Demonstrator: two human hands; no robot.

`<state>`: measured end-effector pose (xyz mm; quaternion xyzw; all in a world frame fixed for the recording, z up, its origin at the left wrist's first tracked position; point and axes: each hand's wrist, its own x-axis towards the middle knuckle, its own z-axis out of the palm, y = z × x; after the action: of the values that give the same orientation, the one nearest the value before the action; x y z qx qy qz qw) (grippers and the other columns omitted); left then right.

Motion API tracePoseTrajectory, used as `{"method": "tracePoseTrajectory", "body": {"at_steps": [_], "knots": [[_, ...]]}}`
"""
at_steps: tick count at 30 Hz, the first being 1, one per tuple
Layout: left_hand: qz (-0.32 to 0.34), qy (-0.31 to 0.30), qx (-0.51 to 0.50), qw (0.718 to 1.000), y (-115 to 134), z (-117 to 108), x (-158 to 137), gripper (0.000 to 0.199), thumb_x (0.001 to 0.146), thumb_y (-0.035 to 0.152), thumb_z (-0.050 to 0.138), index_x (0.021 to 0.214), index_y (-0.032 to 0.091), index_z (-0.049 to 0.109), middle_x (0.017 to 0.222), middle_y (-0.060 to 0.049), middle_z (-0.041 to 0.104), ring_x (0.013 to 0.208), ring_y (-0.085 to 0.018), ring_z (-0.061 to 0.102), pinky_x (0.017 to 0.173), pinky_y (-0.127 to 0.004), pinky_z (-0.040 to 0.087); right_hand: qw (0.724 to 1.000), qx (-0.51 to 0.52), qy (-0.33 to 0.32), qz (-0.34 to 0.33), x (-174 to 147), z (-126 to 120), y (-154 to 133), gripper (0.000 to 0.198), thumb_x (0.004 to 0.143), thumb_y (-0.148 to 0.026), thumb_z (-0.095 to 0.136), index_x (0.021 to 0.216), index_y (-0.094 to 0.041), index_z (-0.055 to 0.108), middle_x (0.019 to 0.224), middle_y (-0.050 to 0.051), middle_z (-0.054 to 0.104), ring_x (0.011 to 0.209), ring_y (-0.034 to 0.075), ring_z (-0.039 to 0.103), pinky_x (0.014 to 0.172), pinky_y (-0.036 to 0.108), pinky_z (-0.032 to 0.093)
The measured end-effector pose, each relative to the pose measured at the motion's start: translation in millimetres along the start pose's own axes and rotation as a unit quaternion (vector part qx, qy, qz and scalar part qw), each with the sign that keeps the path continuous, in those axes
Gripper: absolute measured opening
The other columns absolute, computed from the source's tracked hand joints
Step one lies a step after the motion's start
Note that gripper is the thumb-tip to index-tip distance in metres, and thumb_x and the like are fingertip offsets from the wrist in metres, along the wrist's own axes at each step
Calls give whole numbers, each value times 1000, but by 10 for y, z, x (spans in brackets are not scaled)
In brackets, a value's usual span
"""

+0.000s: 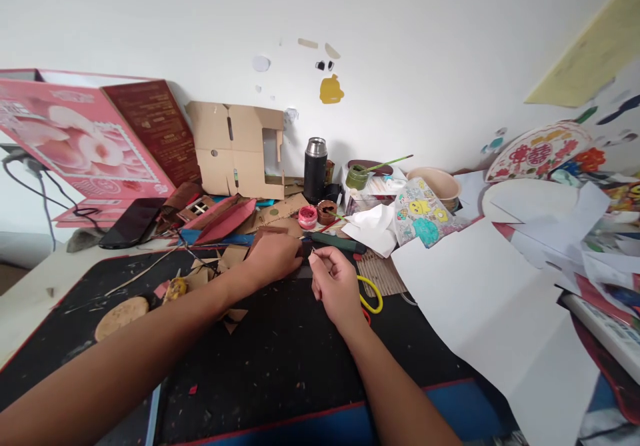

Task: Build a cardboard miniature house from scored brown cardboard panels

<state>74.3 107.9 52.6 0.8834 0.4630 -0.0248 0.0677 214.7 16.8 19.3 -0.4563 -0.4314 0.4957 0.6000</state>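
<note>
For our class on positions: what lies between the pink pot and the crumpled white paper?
The head view shows a brown pot and thin sticks between them.

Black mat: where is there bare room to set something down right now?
The widest bare patch of the mat is nearer the camera than the left hand and right hand, between the forearms; only small scraps dot it. Beyond the hands it is crowded: cardboard, pink jar, black flask. At right, white paper overlaps the mat.
</note>
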Motion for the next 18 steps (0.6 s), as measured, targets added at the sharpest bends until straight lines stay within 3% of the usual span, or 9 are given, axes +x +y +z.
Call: {"method": "tracePoseTrajectory", "body": {"at_steps": [7, 13, 18], "knots": [[-40, 40, -6, 998, -25, -95, -93, 35, 100, 36, 52, 96, 19, 82, 98, -15, 81, 92, -32, 76, 82, -38, 54, 1000, -4, 3, 15, -2, 2, 14, 30, 91, -49, 71, 88, -21, 61, 52, -12, 45, 37, 8, 41, 38, 21, 31], [-137, 105, -25, 985, -470, -293, -326, 42, 102, 43, 44, 115, 22, 78, 101, -13, 83, 95, -33, 77, 78, -37, 54, 1000, -2, 5, 17, -14, 14, 3, 33, 89, -52, 73, 89, -21, 61, 52, -12, 44, 37, 7, 40, 38, 21, 31], [-170, 111, -44, 978, -733, -192, -413, 39, 98, 39, 50, 118, 19, 76, 108, -16, 82, 103, -36, 76, 89, -41, 55, 1000, -10, -6, 18, -27, 39, -4, 32, 90, -52, 71, 88, -21, 61, 52, -12, 44, 36, 7, 40, 38, 21, 32]]}}
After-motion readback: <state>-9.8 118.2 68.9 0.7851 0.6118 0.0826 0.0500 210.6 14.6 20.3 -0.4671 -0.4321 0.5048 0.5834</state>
